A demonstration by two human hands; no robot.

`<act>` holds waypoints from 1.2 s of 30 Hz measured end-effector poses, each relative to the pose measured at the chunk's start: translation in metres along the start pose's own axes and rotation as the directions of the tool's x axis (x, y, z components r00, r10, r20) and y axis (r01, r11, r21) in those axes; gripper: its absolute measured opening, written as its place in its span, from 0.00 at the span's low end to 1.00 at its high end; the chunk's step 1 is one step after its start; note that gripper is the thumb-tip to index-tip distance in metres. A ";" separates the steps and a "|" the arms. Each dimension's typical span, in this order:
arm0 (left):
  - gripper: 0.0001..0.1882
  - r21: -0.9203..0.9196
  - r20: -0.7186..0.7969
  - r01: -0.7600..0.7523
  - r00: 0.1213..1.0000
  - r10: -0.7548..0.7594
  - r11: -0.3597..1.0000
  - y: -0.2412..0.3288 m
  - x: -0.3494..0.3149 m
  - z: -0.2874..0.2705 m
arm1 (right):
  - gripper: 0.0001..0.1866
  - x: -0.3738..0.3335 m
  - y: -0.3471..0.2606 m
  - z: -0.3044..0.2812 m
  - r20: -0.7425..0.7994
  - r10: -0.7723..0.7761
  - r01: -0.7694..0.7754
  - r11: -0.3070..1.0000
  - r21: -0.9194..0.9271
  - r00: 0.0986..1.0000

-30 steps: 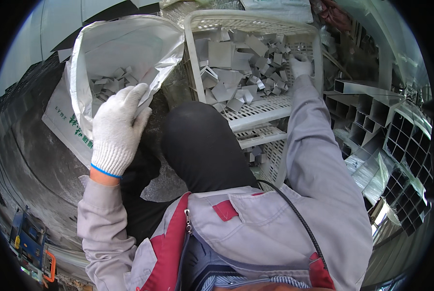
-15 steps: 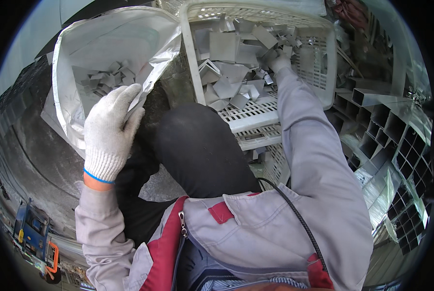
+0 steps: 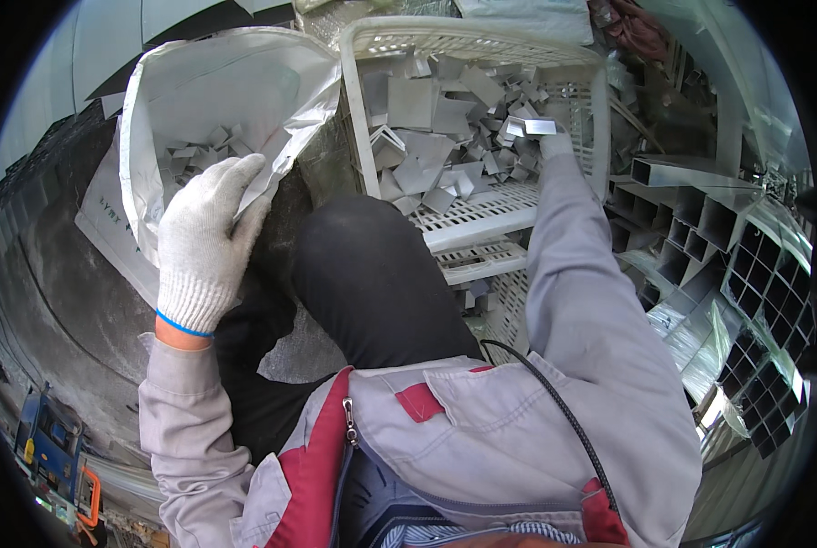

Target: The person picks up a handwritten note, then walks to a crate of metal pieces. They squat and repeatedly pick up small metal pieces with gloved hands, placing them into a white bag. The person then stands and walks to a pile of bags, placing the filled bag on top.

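The right hand (image 3: 556, 144) has just lifted pieces (image 3: 540, 127) free in the crate (image 3: 481, 229), half-hidden fingers apparently pinching them; the left hand's (image 3: 204, 233) fingers pinch the bag's (image 3: 221, 82) rim.

Pale panels (image 3: 107, 55) line the upper left of the frame, above a stained grey floor (image 3: 75, 274) curving down the left side. A blue machine (image 3: 50, 438) sits at lower left. Under soft light at right, square metal tubes (image 3: 717, 221) lie stacked, partly covered with clear film (image 3: 696, 336).
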State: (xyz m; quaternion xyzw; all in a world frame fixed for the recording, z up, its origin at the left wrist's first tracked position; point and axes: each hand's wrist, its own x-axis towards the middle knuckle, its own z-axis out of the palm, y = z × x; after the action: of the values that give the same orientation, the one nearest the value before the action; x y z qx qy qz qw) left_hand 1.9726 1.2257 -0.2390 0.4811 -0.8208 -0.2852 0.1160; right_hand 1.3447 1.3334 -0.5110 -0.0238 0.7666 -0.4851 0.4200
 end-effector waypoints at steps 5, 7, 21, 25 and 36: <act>0.22 -0.027 -0.099 -0.090 0.991 0.087 0.996 0.003 0.001 -0.007 | 0.13 -0.102 -0.051 0.055 0.482 -0.087 -0.060 0.958 0.280 0.872; 0.22 -0.085 -0.123 -0.080 0.990 0.070 0.993 0.005 0.001 -0.009 | 0.12 -0.147 -0.056 0.094 0.611 -0.184 -0.041 0.941 0.335 0.770; 0.30 -0.465 -0.151 0.005 0.985 -0.085 0.886 0.001 -0.004 -0.020 | 0.04 -0.294 -0.061 0.334 0.994 -0.104 -0.509 0.857 0.077 -0.024; 0.16 -0.180 -0.251 0.041 0.964 -0.087 0.983 -0.003 -0.005 -0.020 | 0.03 -0.306 -0.048 0.350 0.997 -0.018 -0.392 0.919 0.045 0.073; 0.09 -0.163 -0.262 0.170 0.942 -0.209 0.972 -0.013 -0.004 -0.013 | 0.12 -0.316 -0.053 0.345 0.933 0.079 -0.314 0.949 0.037 0.350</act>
State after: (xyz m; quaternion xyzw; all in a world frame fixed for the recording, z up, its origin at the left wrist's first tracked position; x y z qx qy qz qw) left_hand 1.9897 1.2196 -0.2355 0.5838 -0.7246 -0.2810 0.2346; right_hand 1.7594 1.1964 -0.3348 -0.1529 0.3424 -0.4121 0.8304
